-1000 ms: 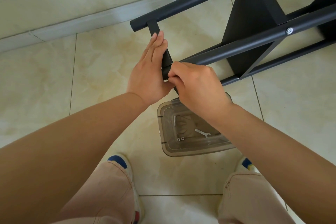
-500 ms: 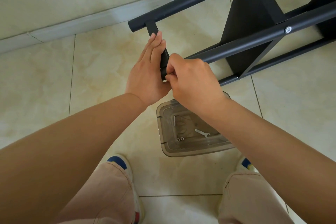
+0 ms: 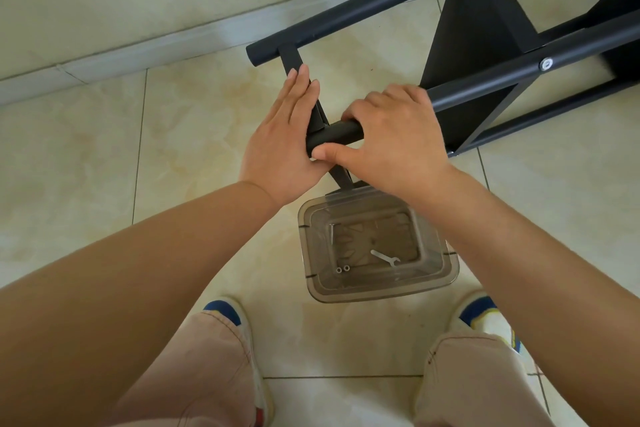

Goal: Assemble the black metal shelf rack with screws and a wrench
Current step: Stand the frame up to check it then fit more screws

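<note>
The black metal shelf rack (image 3: 478, 31) lies on its side on the tiled floor. Its near tube leg (image 3: 339, 135) ends between my hands, where a flat crossbar (image 3: 294, 59) runs up to the far tube. My left hand (image 3: 284, 139) presses flat, fingers straight, against the crossbar at that joint. My right hand (image 3: 391, 139) grips the end of the near tube, thumb under it. A silver bolt head (image 3: 546, 63) shows on the near tube further right. A small wrench (image 3: 384, 257), a long screw (image 3: 331, 235) and two nuts (image 3: 343, 269) lie in the clear plastic box (image 3: 436, 284).
The box stands on the floor between my feet and the rack. A wall with a pale baseboard (image 3: 138, 48) runs along the back, close behind the rack's far tube. My knees and shoes (image 3: 225, 312) fill the bottom of the view.
My right hand has slid right and wrapped round the end of the near tube, which now shows between my hands. My left hand stays flat on the crossbar.
</note>
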